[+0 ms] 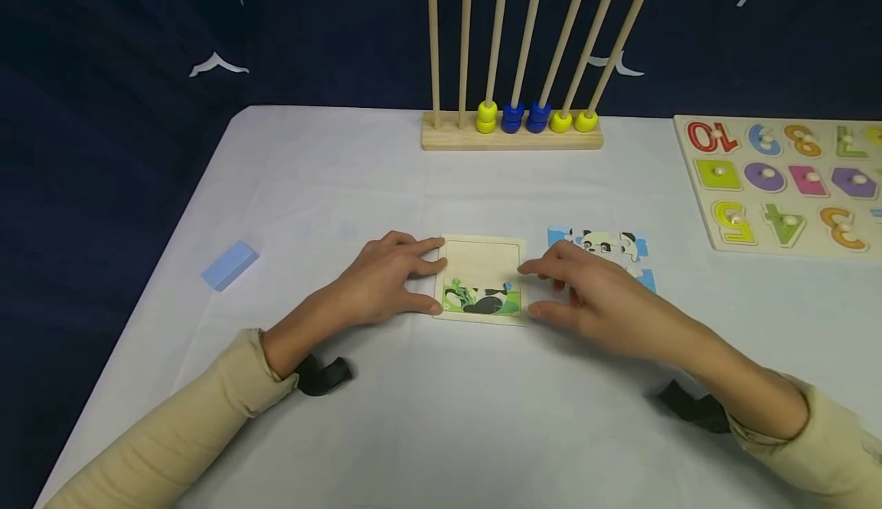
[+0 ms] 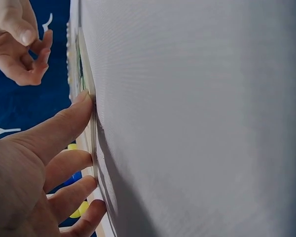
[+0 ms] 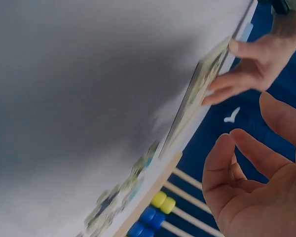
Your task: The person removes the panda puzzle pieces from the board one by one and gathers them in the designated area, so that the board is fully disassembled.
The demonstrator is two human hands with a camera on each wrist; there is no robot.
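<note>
A small wooden puzzle tray (image 1: 482, 262) lies flat on the table. Pieces with a panda's black-and-white body and green leaves (image 1: 484, 301) fill its lower part, and bare wood shows above them. My left hand (image 1: 386, 279) touches the tray's left edge with thumb and fingertips, the fingers stretched out. Just off the right edge hovers my right hand (image 1: 599, 298), its fingers loosely bent and holding nothing. Loose puzzle pieces (image 1: 609, 243) with a panda face and blue background lie to the right, partly hidden by that hand.
A wooden rod stand (image 1: 510, 140) with yellow and blue beads stands at the back edge. On the far right lies a number and shape board (image 1: 751, 203) with knobbed pieces. A light blue block (image 1: 230, 265) rests near the table's left side.
</note>
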